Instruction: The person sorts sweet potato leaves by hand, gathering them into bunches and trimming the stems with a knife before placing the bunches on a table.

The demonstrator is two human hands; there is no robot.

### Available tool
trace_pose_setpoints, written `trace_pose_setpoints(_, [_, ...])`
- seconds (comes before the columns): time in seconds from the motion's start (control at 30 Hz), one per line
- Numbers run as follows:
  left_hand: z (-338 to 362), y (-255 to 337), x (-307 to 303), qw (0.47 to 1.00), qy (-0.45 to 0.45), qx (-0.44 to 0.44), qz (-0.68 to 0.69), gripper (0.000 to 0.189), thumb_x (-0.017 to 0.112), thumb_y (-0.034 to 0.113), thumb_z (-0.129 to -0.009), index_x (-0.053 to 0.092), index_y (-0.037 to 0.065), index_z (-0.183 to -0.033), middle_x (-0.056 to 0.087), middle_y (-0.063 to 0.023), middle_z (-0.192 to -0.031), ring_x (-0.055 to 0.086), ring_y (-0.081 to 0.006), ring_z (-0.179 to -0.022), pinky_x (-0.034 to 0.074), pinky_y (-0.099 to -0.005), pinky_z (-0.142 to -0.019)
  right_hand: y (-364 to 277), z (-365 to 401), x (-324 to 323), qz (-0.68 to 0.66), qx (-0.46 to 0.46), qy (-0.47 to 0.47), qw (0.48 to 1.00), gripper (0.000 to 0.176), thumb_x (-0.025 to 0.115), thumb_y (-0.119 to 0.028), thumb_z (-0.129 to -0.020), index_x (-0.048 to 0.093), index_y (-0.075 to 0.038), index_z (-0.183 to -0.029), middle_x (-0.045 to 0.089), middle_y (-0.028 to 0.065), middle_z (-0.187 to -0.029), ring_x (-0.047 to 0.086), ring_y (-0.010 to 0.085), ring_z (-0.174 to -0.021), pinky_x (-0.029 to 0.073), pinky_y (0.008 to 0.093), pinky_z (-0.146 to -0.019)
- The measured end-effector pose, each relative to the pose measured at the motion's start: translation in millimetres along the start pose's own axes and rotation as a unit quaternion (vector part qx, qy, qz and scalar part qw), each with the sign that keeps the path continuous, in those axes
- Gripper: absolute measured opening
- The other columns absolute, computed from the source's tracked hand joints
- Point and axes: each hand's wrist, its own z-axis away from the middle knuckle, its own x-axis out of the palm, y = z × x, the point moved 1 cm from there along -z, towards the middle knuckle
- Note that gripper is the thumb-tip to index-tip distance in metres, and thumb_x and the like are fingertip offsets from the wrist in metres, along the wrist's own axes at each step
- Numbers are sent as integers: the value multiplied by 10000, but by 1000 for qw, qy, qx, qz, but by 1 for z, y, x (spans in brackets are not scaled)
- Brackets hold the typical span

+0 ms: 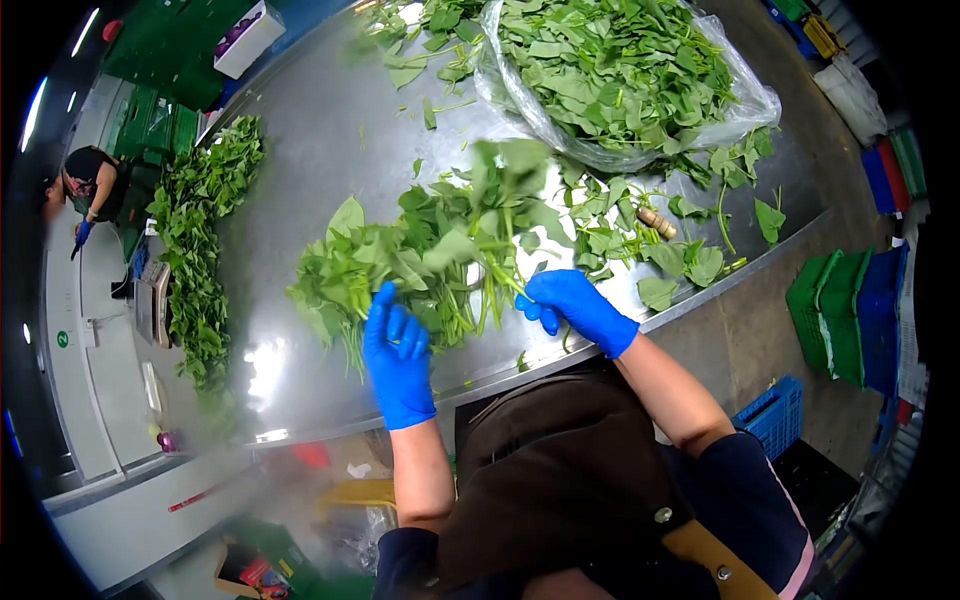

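Observation:
Both my hands wear blue gloves. My right hand [575, 305] is closed in a pinch on the stems of a leafy green sprig [505, 205], whose leaves are blurred above it. My left hand [398, 355] has its index finger stretched up and the others loosely bent. It is beside a heap of loose leafy greens [340, 265] near the front edge of the metal table [310, 400], and I see nothing held in it. More cut leaves and stems [600, 240] lie to the right, around a small ridged wooden piece [655, 222].
A clear plastic bag [765, 105] full of leafy greens stands at the back right. Another long heap of greens [205, 250] lies at the left beside a scale [155, 300]. A person [90, 185] stands far left. Green crates [830, 310] and a blue basket [772, 415] are at the right.

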Motion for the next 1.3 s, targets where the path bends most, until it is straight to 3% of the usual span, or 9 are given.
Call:
trace_pose_setpoints(0.47, [2,-50,51,963,27,15,-269,301,596,152,-858,599,-1,-1118,627,-63,-773,346,-41,-417,235,-199,-376,-20,15,-4,73,-17,-16,997,115,651,-139,-797,611,-36,-765,590,19,-663,494,51,-523,387,186,-470])
trace_pose_setpoints(0.63, [5,-58,65,950,1,-6,-312,298,641,105,-819,603,-4,-1094,648,-81,-871,415,-41,-456,278,-185,-385,-3,8,-4,164,-106,-87,977,266,719,-213,-771,649,5,-907,637,27,-730,556,62,-657,466,242,-614])
trace_pose_setpoints(0.7, [4,-59,62,947,8,-5,-321,311,641,77,-806,575,-5,-1098,649,-115,-1042,450,-46,-479,299,-180,-386,-7,11,0,137,-80,-59,986,261,711,-195,-781,648,11,-926,641,43,-752,562,66,-676,469,246,-611])
trace_pose_setpoints(0.73, [6,-61,69,951,30,19,-308,291,656,44,-793,621,-7,-1078,635,-49,-786,412,-35,-463,276,-182,-390,-9,12,3,122,-65,-44,989,258,707,-187,-786,648,15,-936,644,50,-763,566,68,-686,471,248,-610])
trace_pose_setpoints(0.97, [13,-73,63,964,53,61,-252,250,667,41,-788,598,1,-1025,594,-19,-742,408,-49,-459,286,-192,-401,14,7,11,-66,-76,117,988,168,576,-101,-878,630,22,-978,653,79,-856,617,109,-746,503,260,-604])
trace_pose_setpoints(1.1, [10,-64,38,970,76,103,-208,194,660,99,-815,586,71,-992,559,10,-750,425,-54,-501,275,-203,-418,35,-7,-38,30,-288,232,928,180,473,-141,-911,591,-6,-894,620,57,-778,599,136,-639,475,247,-583])
trace_pose_setpoints(1.17, [2,-30,17,969,83,149,-177,173,656,138,-825,588,98,-979,558,15,-754,443,-58,-528,277,-200,-437,0,2,-68,-65,-62,325,941,395,445,-397,-924,579,-25,-942,628,76,-781,562,130,-529,461,263,-507])
trace_pose_setpoints(1.23, [11,-4,31,947,197,174,-186,157,643,213,-836,577,124,-948,549,21,-772,470,-66,-616,315,-211,-512,-8,10,-88,-55,77,248,964,506,458,-504,-890,613,-22,-863,649,94,-700,573,134,-480,466,280,-478])
trace_pose_setpoints(1.3, [5,10,10,955,148,210,-145,131,607,232,-840,556,126,-898,529,1,-832,481,-109,-757,363,-269,-634,-18,22,-73,234,139,214,938,544,468,-546,-866,635,-36,-777,636,93,-616,585,145,-463,473,286,-479])
